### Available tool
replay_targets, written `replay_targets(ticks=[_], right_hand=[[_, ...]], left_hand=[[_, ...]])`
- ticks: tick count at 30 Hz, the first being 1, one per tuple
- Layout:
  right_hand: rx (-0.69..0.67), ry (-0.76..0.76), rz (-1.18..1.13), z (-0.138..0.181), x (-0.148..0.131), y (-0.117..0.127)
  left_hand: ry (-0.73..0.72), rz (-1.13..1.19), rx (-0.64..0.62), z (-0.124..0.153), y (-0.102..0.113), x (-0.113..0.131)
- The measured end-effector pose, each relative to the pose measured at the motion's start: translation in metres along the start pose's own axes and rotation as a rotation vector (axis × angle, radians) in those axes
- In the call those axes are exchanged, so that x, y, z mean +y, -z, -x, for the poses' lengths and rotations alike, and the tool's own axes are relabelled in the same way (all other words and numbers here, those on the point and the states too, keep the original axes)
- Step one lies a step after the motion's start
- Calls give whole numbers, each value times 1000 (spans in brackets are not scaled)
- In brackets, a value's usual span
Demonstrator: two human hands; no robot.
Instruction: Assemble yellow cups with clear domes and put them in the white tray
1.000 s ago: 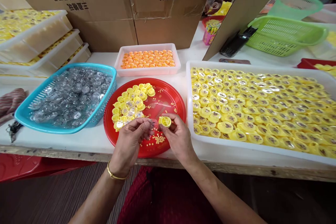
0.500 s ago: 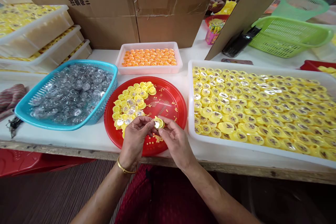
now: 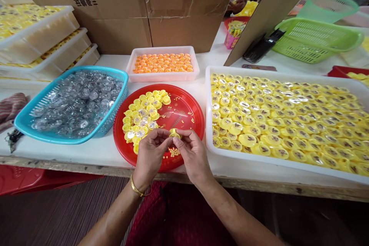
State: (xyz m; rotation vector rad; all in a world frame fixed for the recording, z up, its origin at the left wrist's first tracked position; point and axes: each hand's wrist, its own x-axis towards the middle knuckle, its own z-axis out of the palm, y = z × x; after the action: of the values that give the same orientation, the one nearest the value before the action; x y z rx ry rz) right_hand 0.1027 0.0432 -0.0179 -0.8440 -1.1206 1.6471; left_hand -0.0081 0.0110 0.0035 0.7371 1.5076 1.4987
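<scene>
Over the front of a round red tray [image 3: 188,102], both hands pinch one small round yellow plastic piece [image 3: 175,133] between thumbs and fingertips. My left hand [image 3: 151,153] has closed fingers on its left side, and my right hand [image 3: 196,157] on its right. The fingertips partly cover the piece. Several similar yellow pieces [image 3: 144,109], some with clear shiny tops, lie on the tray's left half. Tiny pale yellow pellets [image 3: 173,152] are scattered across its right side and below the fingers.
Left of the tray stands a blue basket [image 3: 21,125] of clear plastic discs [image 3: 83,98]. A white tub [image 3: 164,77] of orange pieces sits behind. On the right, a large white tray [image 3: 250,157] holds rows of yellow pieces. Cardboard [image 3: 121,32] rises at the back; stacked tubs [image 3: 57,52] stand far left.
The yellow piece has been tilted between my fingers, so its shiny face is turned and its side shows more. Both hands stay above the tray.
</scene>
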Motion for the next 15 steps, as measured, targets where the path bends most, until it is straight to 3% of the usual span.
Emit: replay_targets(ticks=[9,15], right_hand=[[-4,17,20,1,-7,0],[11,3,71,1,-11,0]], left_hand=[[-193,-374,-34,5,8,11],[-81,-228,-43,4,7,12]])
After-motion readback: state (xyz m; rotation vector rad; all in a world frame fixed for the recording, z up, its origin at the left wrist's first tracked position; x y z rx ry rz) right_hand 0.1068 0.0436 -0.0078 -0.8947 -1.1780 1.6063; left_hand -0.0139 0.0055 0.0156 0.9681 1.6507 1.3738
